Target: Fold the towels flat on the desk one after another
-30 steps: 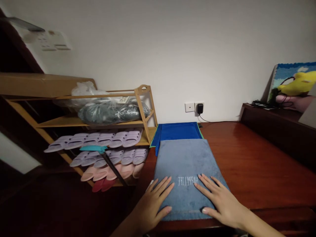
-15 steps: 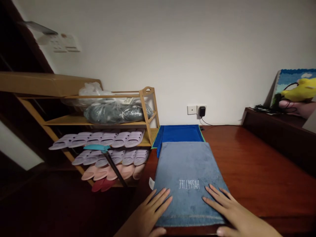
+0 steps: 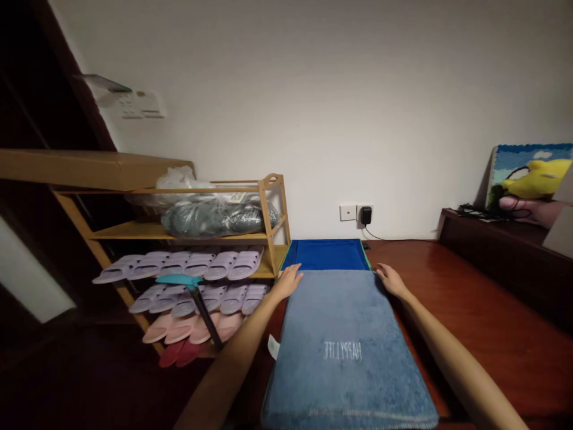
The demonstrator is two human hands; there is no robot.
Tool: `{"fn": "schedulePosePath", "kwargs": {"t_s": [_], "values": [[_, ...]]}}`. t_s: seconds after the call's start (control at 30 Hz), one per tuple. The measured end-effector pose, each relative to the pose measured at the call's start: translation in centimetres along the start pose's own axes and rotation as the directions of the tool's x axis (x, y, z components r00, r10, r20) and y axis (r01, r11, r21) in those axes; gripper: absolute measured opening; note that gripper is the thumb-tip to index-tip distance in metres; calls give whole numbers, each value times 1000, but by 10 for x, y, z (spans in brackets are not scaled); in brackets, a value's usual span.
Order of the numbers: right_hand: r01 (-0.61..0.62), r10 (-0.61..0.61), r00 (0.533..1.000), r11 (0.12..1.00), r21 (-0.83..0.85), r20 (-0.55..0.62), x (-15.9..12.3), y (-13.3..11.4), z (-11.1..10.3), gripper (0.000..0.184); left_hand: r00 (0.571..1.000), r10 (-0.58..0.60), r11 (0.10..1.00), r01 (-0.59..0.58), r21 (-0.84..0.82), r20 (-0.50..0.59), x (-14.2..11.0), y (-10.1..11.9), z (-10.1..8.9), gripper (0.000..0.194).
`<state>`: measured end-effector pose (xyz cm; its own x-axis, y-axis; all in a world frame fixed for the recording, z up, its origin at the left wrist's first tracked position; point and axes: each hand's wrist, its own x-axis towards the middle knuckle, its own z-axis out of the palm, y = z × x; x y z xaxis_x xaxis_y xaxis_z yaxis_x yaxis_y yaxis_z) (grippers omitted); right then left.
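Note:
A folded blue-grey towel (image 3: 340,316) with white lettering and a stitched hem lies flat on the reddish-brown wooden surface. At its far left corner is my left hand (image 3: 290,282), fingers stretched forward and touching the edge. My right hand (image 3: 390,280) rests at the opposite far corner, its fingers apart and its thumb side along the towel's edge. Neither hand lifts the fabric. Just beyond the towel lies a folded bright-blue cloth (image 3: 329,254) with green edging. A white tag (image 3: 273,347) sticks out on the towel's left side.
On the left, a wooden rack (image 3: 272,221) holds rows of slippers (image 3: 244,264), a plastic-wrapped bundle (image 3: 219,216) and a cardboard box (image 3: 134,169). A turquoise-topped handle (image 3: 181,280) stands before it. A black plug (image 3: 366,215) sits in the wall. Yellow plush toy (image 3: 535,179) on the right ledge.
Both hands have moved from the near part of the towel to its far corners. The view has tilted up a little, and the towel's near end sits lower in the picture.

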<state>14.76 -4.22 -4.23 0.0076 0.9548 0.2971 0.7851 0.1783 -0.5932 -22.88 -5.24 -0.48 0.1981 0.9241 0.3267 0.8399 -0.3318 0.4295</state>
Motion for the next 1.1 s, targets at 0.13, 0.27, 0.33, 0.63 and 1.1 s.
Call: {"fn": "schedulePosePath", "kwargs": {"t_s": [0.13,0.27,0.33,0.63,1.1], "values": [[-25,25,1000,1000,-19,-6,14,5,16,37,994,-99,995,98,-33,-42,15,-15,19,27],[-45,45,999,999,27,17,21,10,19,15,980,-195,970,187,-157,-32,28,-24,17,14],[-57,55,998,995,85,20,23,12,17,12,976,-216,945,211,-250,9,31,-27,12,15],[-114,63,990,886,450,127,19,1,-14,35,949,-238,736,315,-599,206,22,-21,-26,27],[-130,-8,978,760,636,209,23,-32,-52,45,899,-376,497,400,-770,224,21,1,-66,26]]}}
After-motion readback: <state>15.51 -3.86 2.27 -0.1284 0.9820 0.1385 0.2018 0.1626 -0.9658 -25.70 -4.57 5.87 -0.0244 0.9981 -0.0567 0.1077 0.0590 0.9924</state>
